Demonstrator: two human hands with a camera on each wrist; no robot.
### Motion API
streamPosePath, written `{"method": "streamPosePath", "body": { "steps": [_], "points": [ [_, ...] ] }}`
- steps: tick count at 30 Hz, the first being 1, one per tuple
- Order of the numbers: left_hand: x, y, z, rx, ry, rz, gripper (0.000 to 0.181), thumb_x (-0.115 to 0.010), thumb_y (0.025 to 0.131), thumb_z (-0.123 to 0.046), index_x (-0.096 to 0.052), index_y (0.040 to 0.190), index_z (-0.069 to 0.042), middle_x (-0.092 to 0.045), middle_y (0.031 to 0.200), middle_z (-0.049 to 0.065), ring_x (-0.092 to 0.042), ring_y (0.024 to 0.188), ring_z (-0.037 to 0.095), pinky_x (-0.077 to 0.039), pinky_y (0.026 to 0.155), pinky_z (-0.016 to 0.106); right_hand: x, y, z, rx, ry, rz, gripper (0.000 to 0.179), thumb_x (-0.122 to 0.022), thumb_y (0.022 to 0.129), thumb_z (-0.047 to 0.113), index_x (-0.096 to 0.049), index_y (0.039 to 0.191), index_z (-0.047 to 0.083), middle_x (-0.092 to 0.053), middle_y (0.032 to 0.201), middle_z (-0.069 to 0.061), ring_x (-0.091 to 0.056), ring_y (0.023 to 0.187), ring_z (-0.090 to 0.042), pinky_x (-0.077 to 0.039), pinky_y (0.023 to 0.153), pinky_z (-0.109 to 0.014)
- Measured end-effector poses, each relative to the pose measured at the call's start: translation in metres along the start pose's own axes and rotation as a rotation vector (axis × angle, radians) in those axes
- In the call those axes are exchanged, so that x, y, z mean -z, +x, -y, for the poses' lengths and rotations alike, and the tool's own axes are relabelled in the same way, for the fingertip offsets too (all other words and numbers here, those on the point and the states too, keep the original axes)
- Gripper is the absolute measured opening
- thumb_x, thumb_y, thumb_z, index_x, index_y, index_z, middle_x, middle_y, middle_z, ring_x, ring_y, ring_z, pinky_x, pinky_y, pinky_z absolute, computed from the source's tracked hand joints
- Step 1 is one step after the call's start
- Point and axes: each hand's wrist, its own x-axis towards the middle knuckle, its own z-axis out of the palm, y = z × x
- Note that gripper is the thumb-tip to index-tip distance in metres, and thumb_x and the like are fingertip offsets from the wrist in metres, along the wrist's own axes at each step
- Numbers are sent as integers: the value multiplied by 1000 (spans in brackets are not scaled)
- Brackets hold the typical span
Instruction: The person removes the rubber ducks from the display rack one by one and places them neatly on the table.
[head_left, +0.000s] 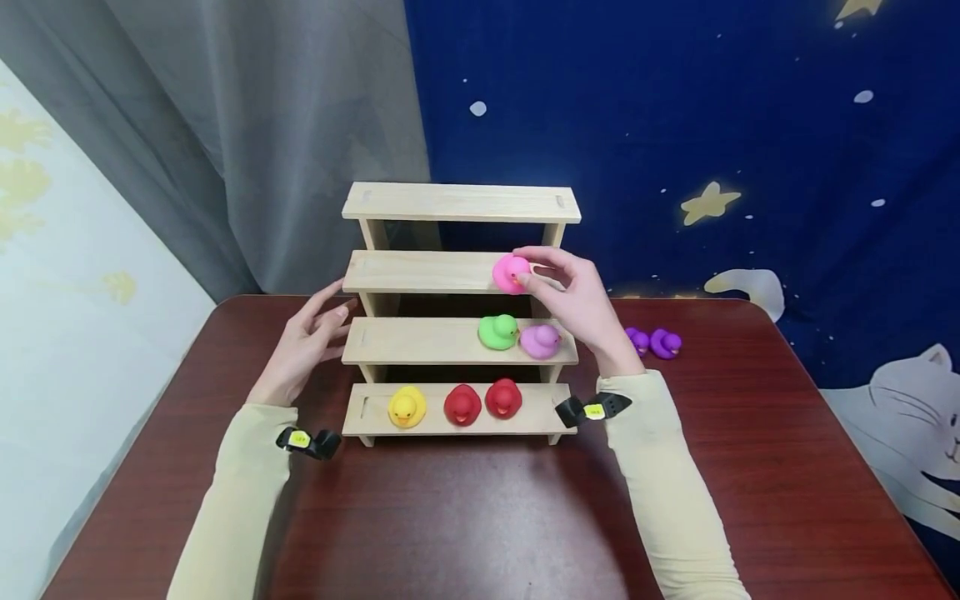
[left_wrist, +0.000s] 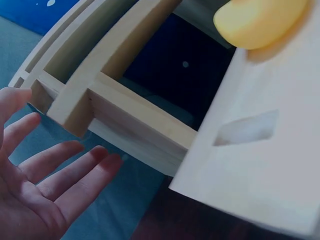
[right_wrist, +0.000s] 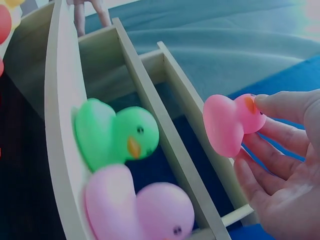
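My right hand (head_left: 572, 292) pinches a pink rubber duck (head_left: 512, 273) between thumb and fingers, at the right part of the second-highest step of a wooden tiered rack (head_left: 420, 271). Whether the duck touches that step, I cannot tell. In the right wrist view the thumb lies by the pink duck's (right_wrist: 225, 125) beak. One step lower, a green duck (head_left: 497, 332) and a light purple duck (head_left: 540, 341) sit side by side. My left hand (head_left: 303, 342) is at the rack's left side, its fingers loosely spread and holding nothing in the left wrist view.
On the lowest step sit a yellow duck (head_left: 407, 407) and two red ducks, one (head_left: 462, 405) left of the other (head_left: 503, 398). Two dark purple ducks (head_left: 664, 343) stand on the brown table (head_left: 450, 517) to the right, behind my right forearm. Curtains (head_left: 600, 108) hang behind the rack.
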Motion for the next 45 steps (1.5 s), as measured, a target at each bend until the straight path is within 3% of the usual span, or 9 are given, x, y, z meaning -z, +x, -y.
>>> {"method": "streamPosePath", "body": {
  "steps": [4,8,14,23,26,30,45],
  "points": [
    [-2,-2,6,17,-35,2,57,-53,101,-27,-30,153,-23,-38,146,23,-60,110,17,-53,79,25,9,-3,-2,-8,-8,-13,34,-68,92,16,-64,124,3,-63,121,-10,-58,113,-23,-46,97,-37],
    [-5,-4,12,15,-53,4,55,-54,100,-29,-35,151,-18,-46,140,23,-62,102,11,-54,77,27,19,-6,-4,16,-47,-18,33,-68,92,15,-64,123,3,-64,121,-10,-59,112,-23,-45,97,-38],
    [-7,-6,20,2,-30,27,55,-55,99,-34,-39,148,-16,-57,124,12,-63,101,12,-55,77,29,33,-10,-8,31,-102,-44,33,-67,93,14,-65,123,3,-63,121,-10,-58,113,-23,-41,100,-41],
    [-8,-12,25,-9,-28,61,52,-56,99,-31,-41,147,-15,-56,129,13,-60,107,14,-52,86,40,52,-18,-15,55,-114,-86,33,-67,92,9,-63,123,-1,-63,120,-14,-60,109,-19,-42,100,-36],
    [-7,-13,26,-18,-35,66,51,-56,99,-29,-43,146,-15,-58,126,9,-60,107,14,-52,86,38,59,-20,-18,56,-119,-105,33,-67,92,9,-63,123,-1,-63,120,-14,-60,108,-18,-42,100,-38],
    [-6,-13,29,-27,-47,73,50,-58,99,-29,-45,145,-16,-60,123,6,-61,107,14,-53,83,31,66,-23,-18,41,-124,-130,34,-68,92,10,-63,123,-1,-63,120,-13,-60,107,-17,-45,97,-33],
    [-4,-13,31,23,-64,125,52,-54,100,-32,-40,148,-21,-45,141,15,-57,113,14,-52,86,29,92,-37,-17,-34,-207,-167,37,-67,93,14,-62,127,2,-62,123,-13,-60,105,-13,-46,91,-21]
  ]
}}
